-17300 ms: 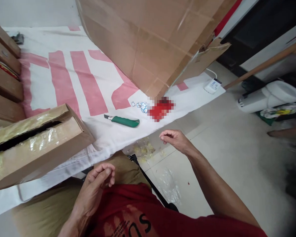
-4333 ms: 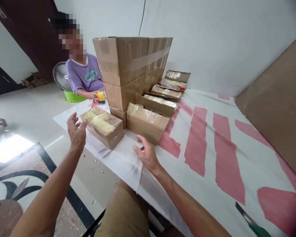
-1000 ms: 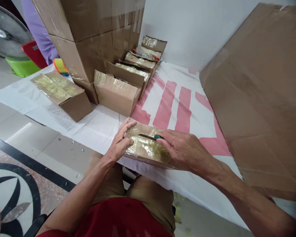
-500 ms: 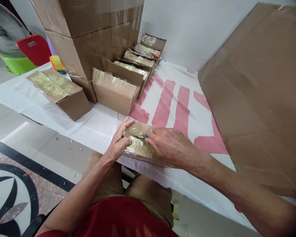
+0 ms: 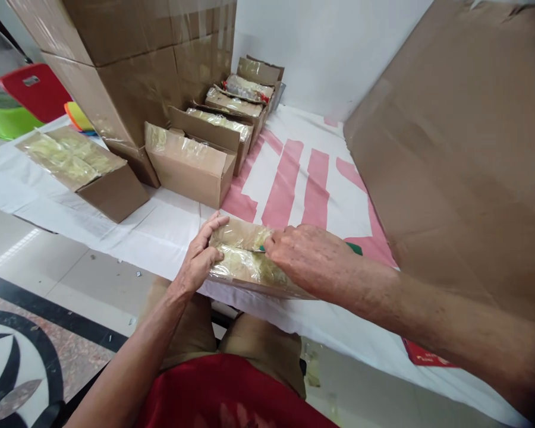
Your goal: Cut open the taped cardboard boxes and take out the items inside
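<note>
A small cardboard box [image 5: 241, 235], its top covered with shiny clear-yellow tape, lies at the table's front edge. My left hand [image 5: 200, 252] grips its left end, fingers over the far flap and thumb on the near one. Closed round a green box cutter [image 5: 355, 248], my right hand [image 5: 310, 255] rests over the box's right part. The cutter's front end shows at the seam between the flaps; its blade and middle are hidden by the fingers.
At the left stands a taped box [image 5: 116, 193]. Several opened boxes [image 5: 187, 172] line up beside tall stacked cartons [image 5: 134, 89]. A large cardboard sheet [image 5: 455, 160] leans at the right. A red item [image 5: 428, 355] is at the front edge under my right forearm.
The view has swung slightly right. My right hand stays closed at the seam, and the cutter's rear end now shows behind it. My left hand keeps its hold on the box.
</note>
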`<state>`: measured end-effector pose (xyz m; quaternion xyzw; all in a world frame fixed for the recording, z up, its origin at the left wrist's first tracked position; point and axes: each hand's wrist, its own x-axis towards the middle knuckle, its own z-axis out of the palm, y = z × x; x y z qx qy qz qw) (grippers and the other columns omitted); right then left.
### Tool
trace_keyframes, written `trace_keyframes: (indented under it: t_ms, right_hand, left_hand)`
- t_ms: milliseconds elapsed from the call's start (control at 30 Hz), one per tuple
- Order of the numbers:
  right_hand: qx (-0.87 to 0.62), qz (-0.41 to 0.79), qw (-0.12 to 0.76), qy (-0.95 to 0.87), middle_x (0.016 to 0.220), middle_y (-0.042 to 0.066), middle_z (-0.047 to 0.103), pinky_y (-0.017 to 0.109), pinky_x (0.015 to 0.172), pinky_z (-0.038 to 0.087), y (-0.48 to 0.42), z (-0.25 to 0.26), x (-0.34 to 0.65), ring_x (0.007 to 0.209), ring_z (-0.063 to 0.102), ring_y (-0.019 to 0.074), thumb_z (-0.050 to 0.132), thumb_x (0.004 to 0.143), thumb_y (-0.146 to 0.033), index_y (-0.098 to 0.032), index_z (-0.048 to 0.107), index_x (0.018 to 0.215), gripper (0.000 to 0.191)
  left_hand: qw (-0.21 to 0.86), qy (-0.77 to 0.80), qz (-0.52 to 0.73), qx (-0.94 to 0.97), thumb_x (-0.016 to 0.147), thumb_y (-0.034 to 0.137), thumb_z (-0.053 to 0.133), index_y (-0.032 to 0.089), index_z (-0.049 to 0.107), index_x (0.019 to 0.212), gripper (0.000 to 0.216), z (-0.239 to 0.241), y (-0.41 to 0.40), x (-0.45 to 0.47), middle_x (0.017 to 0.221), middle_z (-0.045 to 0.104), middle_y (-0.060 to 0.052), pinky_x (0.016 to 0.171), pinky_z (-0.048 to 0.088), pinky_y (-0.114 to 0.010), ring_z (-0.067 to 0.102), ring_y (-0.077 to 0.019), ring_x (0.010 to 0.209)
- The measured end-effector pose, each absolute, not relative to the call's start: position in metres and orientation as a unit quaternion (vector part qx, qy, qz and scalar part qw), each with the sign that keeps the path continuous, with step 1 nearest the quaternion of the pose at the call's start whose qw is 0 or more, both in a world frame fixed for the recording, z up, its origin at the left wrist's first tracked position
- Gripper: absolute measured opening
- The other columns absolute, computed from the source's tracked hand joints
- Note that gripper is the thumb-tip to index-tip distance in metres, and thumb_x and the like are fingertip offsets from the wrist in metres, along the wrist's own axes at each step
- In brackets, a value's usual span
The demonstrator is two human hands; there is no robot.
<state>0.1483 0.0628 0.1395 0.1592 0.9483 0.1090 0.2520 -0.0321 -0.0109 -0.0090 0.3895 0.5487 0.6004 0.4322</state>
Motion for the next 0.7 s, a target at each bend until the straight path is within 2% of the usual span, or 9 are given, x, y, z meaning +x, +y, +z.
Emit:
trace_keyframes:
  t_ms: [167, 367, 533, 700]
  right_hand:
    - [0.153, 0.137, 0.228, 0.952, 0.079, 0.008, 0.073, 0.032, 0.052, 0.025, 0.066, 0.132, 0.172, 0.068, 0.066, 0.0198, 0.059, 0.080, 0.006, -0.014, 0.068, 0.088, 0.023]
    - [0.170, 0.133, 0.225, 0.950, 0.079, 0.007, 0.072, 0.032, 0.054, 0.025, 0.068, 0.130, 0.193, 0.065, 0.063, 0.0177, 0.059, 0.079, 0.007, -0.015, 0.066, 0.088, 0.025]
    - [0.172, 0.132, 0.215, 0.952, 0.079, 0.005, 0.072, 0.033, 0.055, 0.026, 0.068, 0.131, 0.209, 0.068, 0.066, 0.0194, 0.061, 0.078, 0.008, -0.017, 0.063, 0.089, 0.027]
    - [0.190, 0.118, 0.237, 0.945, 0.079, 0.005, 0.072, 0.033, 0.054, 0.025, 0.064, 0.138, 0.217, 0.067, 0.066, 0.0205, 0.066, 0.075, 0.008, -0.017, 0.063, 0.088, 0.028]
  left_hand:
    - [0.442, 0.556, 0.593, 0.380, 0.054, 0.020, 0.059, 0.019, 0.069, 0.131, 0.078, -0.007, -0.011, -0.025, 0.164, 0.047, -0.007, 0.130, 0.025, -0.048, 0.034, -0.0354, 0.156]
    - [0.458, 0.561, 0.585, 0.364, 0.054, 0.021, 0.060, 0.019, 0.071, 0.128, 0.075, -0.002, -0.011, -0.014, 0.160, 0.052, -0.007, 0.127, 0.030, -0.047, 0.040, -0.0382, 0.152]
    - [0.480, 0.561, 0.579, 0.345, 0.054, 0.021, 0.060, 0.020, 0.072, 0.126, 0.073, 0.000, -0.010, -0.005, 0.158, 0.053, -0.007, 0.124, 0.033, -0.050, 0.047, -0.0392, 0.146]
    - [0.483, 0.552, 0.587, 0.341, 0.053, 0.021, 0.061, 0.020, 0.074, 0.121, 0.069, -0.001, -0.007, 0.001, 0.154, 0.057, -0.006, 0.120, 0.038, -0.048, 0.050, -0.0382, 0.143]
